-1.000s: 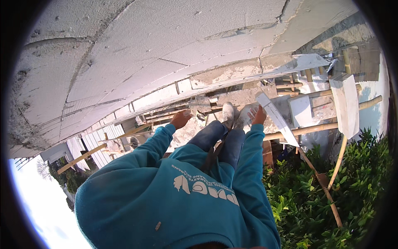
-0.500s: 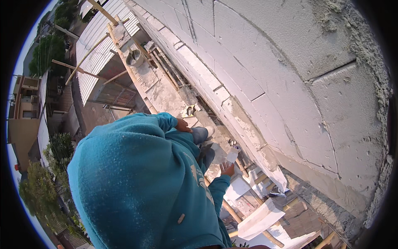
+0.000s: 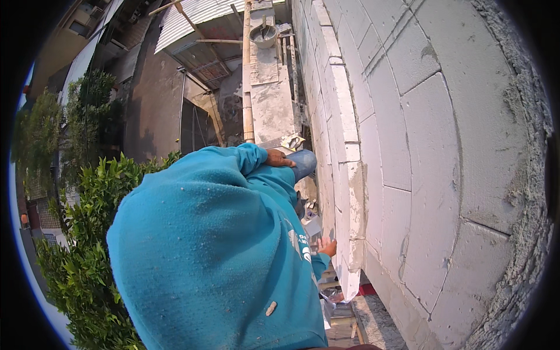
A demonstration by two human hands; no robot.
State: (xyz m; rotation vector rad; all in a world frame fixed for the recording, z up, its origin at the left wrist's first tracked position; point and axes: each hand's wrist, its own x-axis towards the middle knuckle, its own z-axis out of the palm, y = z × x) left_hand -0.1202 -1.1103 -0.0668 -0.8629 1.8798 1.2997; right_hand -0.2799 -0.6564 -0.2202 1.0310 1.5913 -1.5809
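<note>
My left hand (image 3: 280, 158), at the end of a teal sleeve, lies on my bent knee (image 3: 302, 165), its fingers stretched flat over the blue-grey cloth. Farther down and to the right, my right hand (image 3: 327, 247) shows spread fingers and seems to hold nothing. It is close to the pale edge of a block wall (image 3: 379, 157); whether it touches the wall I cannot tell. A small pale flat piece (image 3: 313, 226) is beside its fingertips. My teal hoodie (image 3: 210, 251) fills the lower left and hides most of my right arm.
A narrow mortar-stained walkway (image 3: 271, 108) runs along the wall, edged by a bamboo pole (image 3: 247, 81). On it are a bucket (image 3: 263, 36) and a yellowish tool (image 3: 292, 142). Beyond the drop on the left are a corrugated roof (image 3: 192, 20) and a leafy tree (image 3: 87, 251).
My view has turned, so the wall and walkway now stand nearly upright in it. My left hand stays at the knee. My right hand appears nearer the wall's edge.
</note>
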